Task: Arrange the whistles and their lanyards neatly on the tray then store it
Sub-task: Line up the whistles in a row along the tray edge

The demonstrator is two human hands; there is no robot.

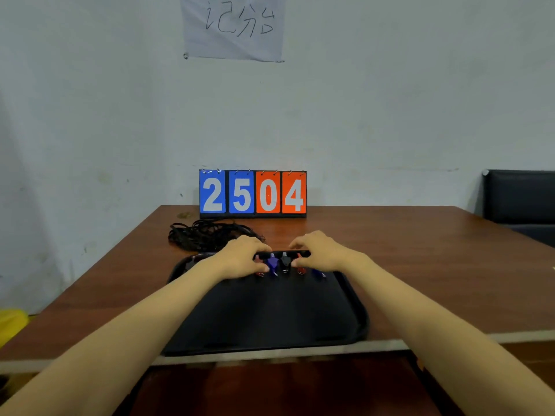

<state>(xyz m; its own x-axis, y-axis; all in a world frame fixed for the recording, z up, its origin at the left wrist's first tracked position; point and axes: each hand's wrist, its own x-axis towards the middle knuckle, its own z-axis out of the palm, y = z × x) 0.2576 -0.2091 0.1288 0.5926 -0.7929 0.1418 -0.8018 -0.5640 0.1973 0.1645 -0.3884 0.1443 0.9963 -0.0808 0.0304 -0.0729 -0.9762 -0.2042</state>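
Note:
A black tray lies on the table in front of me, its near edge at the table's front. Several whistles stand in a row along its far edge: a blue one, a black one, a red one and another blue one. My left hand rests over the left end of the row, fingers curled down on a red whistle. My right hand covers the right end, fingertips touching the whistles. A tangle of black lanyards lies on the table behind the tray's left corner.
A flip scoreboard reading 2504 stands at the table's back against the wall. A dark padded chair is at the far right. Something yellow sits low at the left, off the wooden table.

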